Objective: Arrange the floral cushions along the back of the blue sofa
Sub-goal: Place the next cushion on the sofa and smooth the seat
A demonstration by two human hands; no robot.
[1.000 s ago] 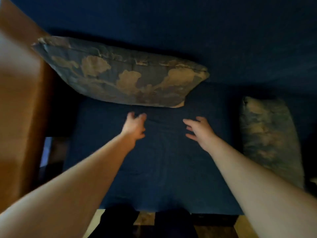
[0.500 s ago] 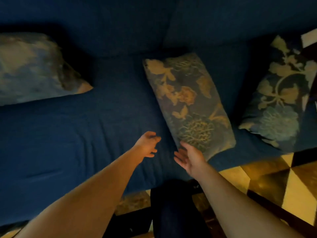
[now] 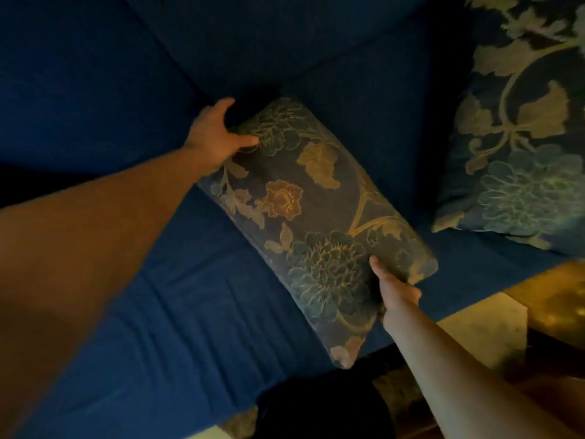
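Working from the left, we find the sofa [image 3: 104,99] back bare on that side: no cushion stands against it in the part we can see. Next comes our left hand [image 3: 215,137], fingers [image 3: 245,141] spread and clamped over the far top corner of the middle cushion [image 3: 313,217], thumb on the flowered face, the rest wrapped behind the edge. That cushion lies slantwise on the seat, its far end near the crease under the backrest, its near corner hanging over the seat's front edge. Our right hand [image 3: 395,296] grips its near right edge, thumb on top, the other fingers tucked under and hidden, so we judge them closed on the fabric but cannot fully see it. To the right, well apart, a second cushion [image 3: 519,147] leans up, seemingly against the sofa's back or arm; the dim light leaves that unclear.

So we judge the task partly done: the right cushion looks placed, the middle one is in hand but not yet stood against the back. What remains is to lift, square and prop it upright, then see to any others out of view.
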